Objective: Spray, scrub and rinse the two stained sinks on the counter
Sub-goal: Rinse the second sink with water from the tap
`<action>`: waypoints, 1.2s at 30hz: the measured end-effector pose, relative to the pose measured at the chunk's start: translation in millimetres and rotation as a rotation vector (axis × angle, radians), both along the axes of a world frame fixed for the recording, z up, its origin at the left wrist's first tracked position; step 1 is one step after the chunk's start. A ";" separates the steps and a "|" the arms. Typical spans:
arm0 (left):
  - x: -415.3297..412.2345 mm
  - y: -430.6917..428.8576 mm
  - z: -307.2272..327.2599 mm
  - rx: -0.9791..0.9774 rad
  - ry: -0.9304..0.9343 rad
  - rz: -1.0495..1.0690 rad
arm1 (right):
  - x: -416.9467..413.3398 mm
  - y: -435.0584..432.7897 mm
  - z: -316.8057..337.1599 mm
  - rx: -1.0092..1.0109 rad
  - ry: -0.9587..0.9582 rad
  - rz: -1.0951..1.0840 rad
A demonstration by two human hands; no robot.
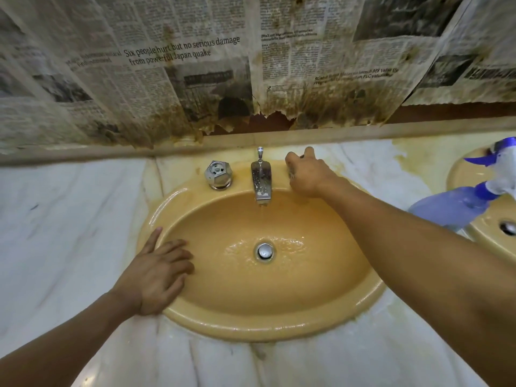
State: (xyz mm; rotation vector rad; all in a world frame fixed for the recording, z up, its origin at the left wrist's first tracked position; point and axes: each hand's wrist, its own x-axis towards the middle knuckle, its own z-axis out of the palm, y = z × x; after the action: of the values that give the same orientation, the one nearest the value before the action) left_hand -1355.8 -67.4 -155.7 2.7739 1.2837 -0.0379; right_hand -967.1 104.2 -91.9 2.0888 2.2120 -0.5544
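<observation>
Two sinks (pixel 251 328) (pixel 458 174) were there, one spout (pixel 261 180), two tap knobs (pixel 219 174) (pixel 291 174), one spray bottle (pixel 452 208), two hands (pixel 156 275) (pixel 307 174).

The white veined marble counter (pixel 55 219) is open along its left and front edges. The yellow oval ceramic sink (pixel 251 328) has free room mid-bowl, around the chrome drain plug (pixel 264 251). Along the back edge, a chrome hexagonal tap knob (pixel 218 174), the chrome spout (pixel 261 181) and the right hand (pixel 307 174), curled on a mostly hidden knob (pixel 291 172), stand in a row. The left hand (pixel 159 272) lies flat on the sink's left rim, and the right forearm crosses the right rim. Near the right edge, a translucent blue spray bottle (pixel 452 208) lies over the second yellow sink (pixel 480 238).
</observation>
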 end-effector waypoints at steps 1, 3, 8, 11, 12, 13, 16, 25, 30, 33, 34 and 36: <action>-0.4 0.0 -0.2 -0.004 0.002 0.003 | 3.9 1.8 0.9 -0.005 -0.008 0.048; -0.5 0.3 -0.4 -0.009 0.007 0.011 | 8.6 3.8 2.3 -0.014 -0.017 0.113; 1.2 -1.7 -0.3 -0.003 0.009 0.033 | 10.8 4.2 3.8 -0.005 -0.027 0.166; 2.1 -2.7 -1.3 0.003 0.004 0.038 | 12.6 3.9 4.9 -0.001 -0.031 0.194; 2.2 -2.7 -1.7 0.005 0.005 0.039 | 12.9 3.7 5.7 0.001 -0.031 0.204; 2.0 -2.3 -1.9 0.006 0.007 0.039 | 13.6 3.6 6.0 0.006 -0.031 0.215; 1.8 -1.3 -2.3 0.009 0.008 0.038 | 16.4 1.9 8.7 0.008 -0.044 0.250; 1.3 -1.2 -4.4 0.022 -0.009 0.038 | 4.4 -4.0 19.5 0.172 -0.113 -0.020; 0.8 -0.6 -5.8 0.024 -0.014 0.045 | -4.7 1.3 33.0 0.115 -0.192 0.111; 0.8 -1.0 -5.6 0.023 -0.017 0.046 | 1.4 1.4 40.5 0.091 -0.199 0.224; 1.1 -1.2 -5.4 0.023 -0.019 0.046 | 3.0 0.5 42.1 0.094 -0.197 0.255; 1.4 -1.3 -5.0 0.022 -0.020 0.048 | 6.2 -0.3 41.6 0.113 -0.195 0.316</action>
State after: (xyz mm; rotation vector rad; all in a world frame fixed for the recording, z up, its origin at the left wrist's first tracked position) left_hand -1354.4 -68.7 -160.7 2.7524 1.3536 0.0069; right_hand -960.9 103.9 -50.2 1.6989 2.4328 -0.1981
